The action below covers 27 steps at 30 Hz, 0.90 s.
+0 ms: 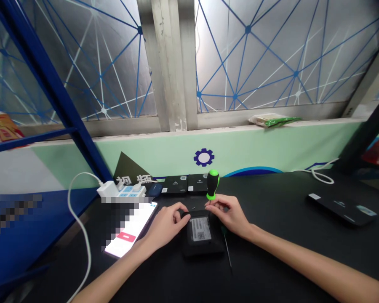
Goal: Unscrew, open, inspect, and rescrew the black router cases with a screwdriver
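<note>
A black box-shaped device (202,249) with a white printed label lies on the dark table in front of me. My left hand (170,221) has thumb and forefinger closed on its upper left corner. At the far right corner, the fingers of my right hand (230,213) pinch the shaft of a screwdriver (212,185). Its black and bright green handle points up above the fingers; the tip is hidden. A second, thin screwdriver (228,252) lies along the device's right side, its dark green handle end partly under my right hand.
Two flat black boxes (174,185) sit against the wall, and another black box (341,209) lies at right. Left of the device are a lit phone (132,229), a power strip (131,193) and a white cable (86,235). A green packet (273,120) rests on the sill.
</note>
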Tool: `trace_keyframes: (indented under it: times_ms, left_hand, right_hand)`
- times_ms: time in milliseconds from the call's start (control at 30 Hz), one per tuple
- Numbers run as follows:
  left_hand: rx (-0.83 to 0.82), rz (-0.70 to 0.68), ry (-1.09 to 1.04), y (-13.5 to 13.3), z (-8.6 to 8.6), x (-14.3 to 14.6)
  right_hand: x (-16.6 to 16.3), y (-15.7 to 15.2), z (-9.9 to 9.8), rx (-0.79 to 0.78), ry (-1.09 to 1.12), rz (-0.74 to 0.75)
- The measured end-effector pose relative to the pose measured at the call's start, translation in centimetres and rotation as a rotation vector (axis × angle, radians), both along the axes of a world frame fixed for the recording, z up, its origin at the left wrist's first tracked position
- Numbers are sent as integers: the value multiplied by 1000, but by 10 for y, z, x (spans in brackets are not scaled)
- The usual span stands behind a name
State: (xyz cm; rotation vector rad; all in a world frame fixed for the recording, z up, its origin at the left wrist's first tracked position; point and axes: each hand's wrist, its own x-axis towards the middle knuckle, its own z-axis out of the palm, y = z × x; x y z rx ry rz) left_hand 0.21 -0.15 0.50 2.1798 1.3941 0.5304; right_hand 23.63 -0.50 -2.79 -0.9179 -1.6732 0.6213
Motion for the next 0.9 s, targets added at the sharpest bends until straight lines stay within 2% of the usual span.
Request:
trace_keyframes:
  times_ms: [500,667,900]
  left_hand:
    - [107,-43,138,-2,-1,-1]
    - [122,-45,150,-2,-2,-1]
    - [106,-50,164,-4,2,0]
  right_hand:
    - [2,-5,4,70,-135,53]
    - [0,-3,4,74,-140,22]
    - [-1,1,-2,-107,80,26]
